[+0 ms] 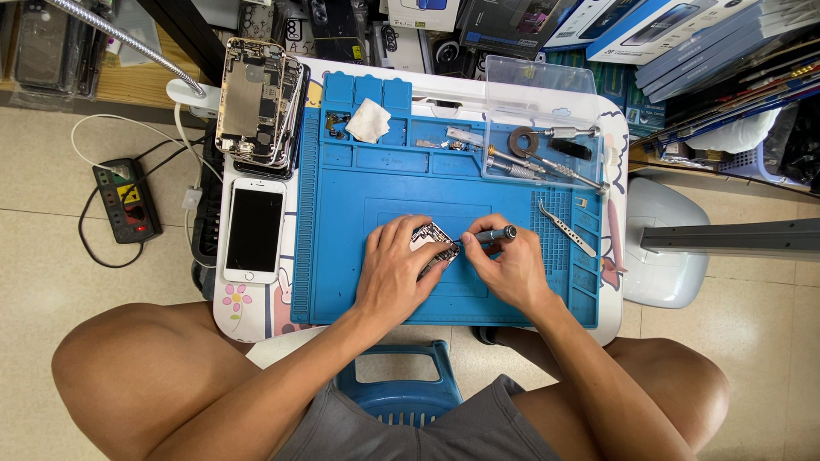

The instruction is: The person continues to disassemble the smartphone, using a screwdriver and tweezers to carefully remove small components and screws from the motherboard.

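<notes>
My left hand (395, 269) rests on the blue work mat (359, 196) and pins down a small phone circuit board (436, 236), mostly hidden under its fingers. My right hand (506, 266) grips a dark grey screwdriver (494, 235), held almost level, its tip at the board's right edge. Both hands meet at the middle of the mat.
A white phone (254, 229) lies left of the mat, with an open phone chassis (254, 101) behind it. Metal tweezers (565, 229) lie to the right. A clear tray (547, 128) holds tools, and a crumpled tissue (368, 119) sits at the back. A power strip (126, 200) is on the floor.
</notes>
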